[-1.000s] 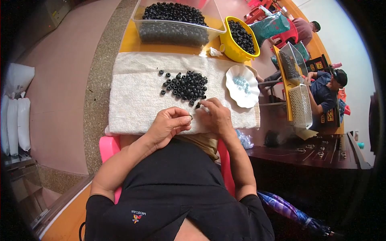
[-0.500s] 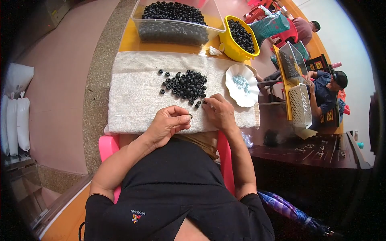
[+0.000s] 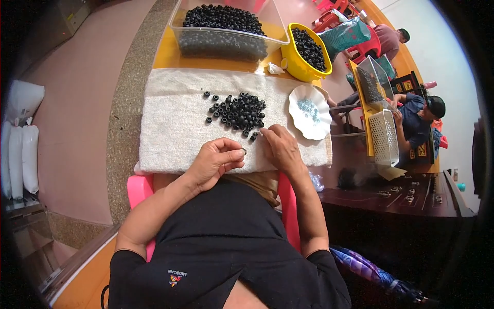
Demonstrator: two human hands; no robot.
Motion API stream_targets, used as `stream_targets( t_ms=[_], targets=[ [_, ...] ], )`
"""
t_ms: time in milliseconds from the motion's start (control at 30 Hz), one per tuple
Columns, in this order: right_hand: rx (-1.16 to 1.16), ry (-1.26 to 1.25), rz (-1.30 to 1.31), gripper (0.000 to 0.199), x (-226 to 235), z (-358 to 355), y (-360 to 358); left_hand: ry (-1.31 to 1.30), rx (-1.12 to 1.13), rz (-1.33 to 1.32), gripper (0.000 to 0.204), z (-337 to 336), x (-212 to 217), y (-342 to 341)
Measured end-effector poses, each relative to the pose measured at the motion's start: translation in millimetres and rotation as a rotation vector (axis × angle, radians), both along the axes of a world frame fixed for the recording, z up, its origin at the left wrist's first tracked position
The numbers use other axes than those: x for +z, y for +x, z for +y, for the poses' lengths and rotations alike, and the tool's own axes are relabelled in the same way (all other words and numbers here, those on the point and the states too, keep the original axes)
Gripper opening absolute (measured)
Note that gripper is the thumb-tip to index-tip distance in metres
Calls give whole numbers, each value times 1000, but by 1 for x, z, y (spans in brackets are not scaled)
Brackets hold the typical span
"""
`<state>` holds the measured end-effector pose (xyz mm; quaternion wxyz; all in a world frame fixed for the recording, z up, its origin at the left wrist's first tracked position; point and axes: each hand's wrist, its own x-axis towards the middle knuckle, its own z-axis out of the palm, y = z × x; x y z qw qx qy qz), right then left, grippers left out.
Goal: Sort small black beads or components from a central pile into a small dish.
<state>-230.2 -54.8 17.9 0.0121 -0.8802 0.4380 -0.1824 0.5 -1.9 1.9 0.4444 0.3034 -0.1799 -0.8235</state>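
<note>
A pile of small black round pieces with holes, like beads point(image 3: 244, 110), lies on a white towel point(image 3: 170, 123). My left hand point(image 3: 213, 159) is closed near the towel's front edge. Between its thumb and forefinger it pinches a small dark ring-like piece point(image 3: 245, 152), mostly hidden by the fingertips. My right hand point(image 3: 282, 148) is at the near right side of the pile, its thumb and fingers bent together; whatever they hold is hidden. A couple of loose beads point(image 3: 253, 137) lie just left of its fingertips.
A white scalloped dish point(image 3: 315, 129) with pale blue bits stands on the right. Behind the towel are a clear plastic bin point(image 3: 226, 44) and a yellow basket point(image 3: 293, 64) of black beads. A co-worker point(image 3: 417, 118) sits at the right.
My right hand's fingers have drawn closer together beside the pile, and a dark piece seen at their tips is no longer visible. My left hand keeps its pinch.
</note>
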Motion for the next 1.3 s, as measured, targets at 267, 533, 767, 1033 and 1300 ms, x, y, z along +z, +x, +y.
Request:
stream_targets(
  t_ms=[267, 533, 767, 1033, 1300],
  targets=[
    [-45, 262, -505, 15, 0, 8, 0, -7, -1, -8, 11, 0, -1, -1],
    [52, 690, -1009, 9, -8, 20, 21, -22, -11, -5, 12, 1, -2, -1],
    [42, 790, -1152, 11, -4, 33, 39, -33, -44, 13, 13, 1, -1, 2],
    [-8, 815, -1180, 11, -7, 35, 36, -50, -27, 34, 13, 2, -4, -1],
    [-84, 789, -1240, 11, -5, 41, 41, -48, -1, 42, 14, 2, -3, 0]
  ],
)
